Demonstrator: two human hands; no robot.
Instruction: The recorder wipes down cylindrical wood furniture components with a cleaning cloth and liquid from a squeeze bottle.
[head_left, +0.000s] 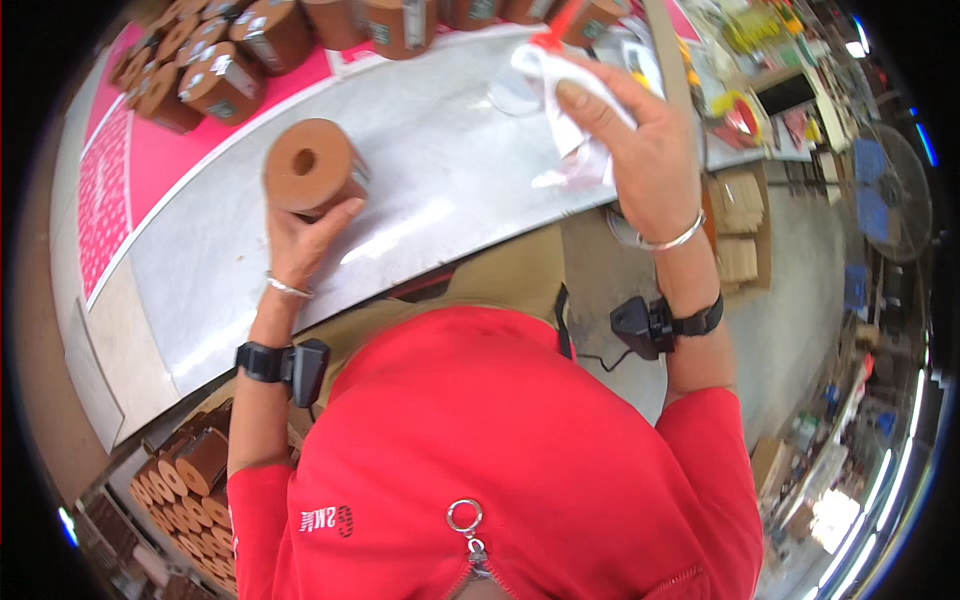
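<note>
My left hand (299, 238) grips a round terracotta pot (315, 165) from its near side. The pot's brown face with a central hole is turned up, and a pale label shows on its right side. Over the right part of the worktable, my right hand (630, 130) is closed on a crumpled white cloth (570, 90), its thumb pressed on top. An orange-red pointed piece (558, 28) sticks up at the cloth's far edge. Whether my right hand also holds that piece is hard to tell, as the area is blurred.
Several similar pots (225, 85) stand along the far edge on a pink printed sheet (290, 85). The grey worktable (430, 150) lies before me. At right are a cluttered side bench (790, 100), a box of cardboard pieces (740, 220) and a fan (890, 190). More pots (190, 490) are stacked lower left.
</note>
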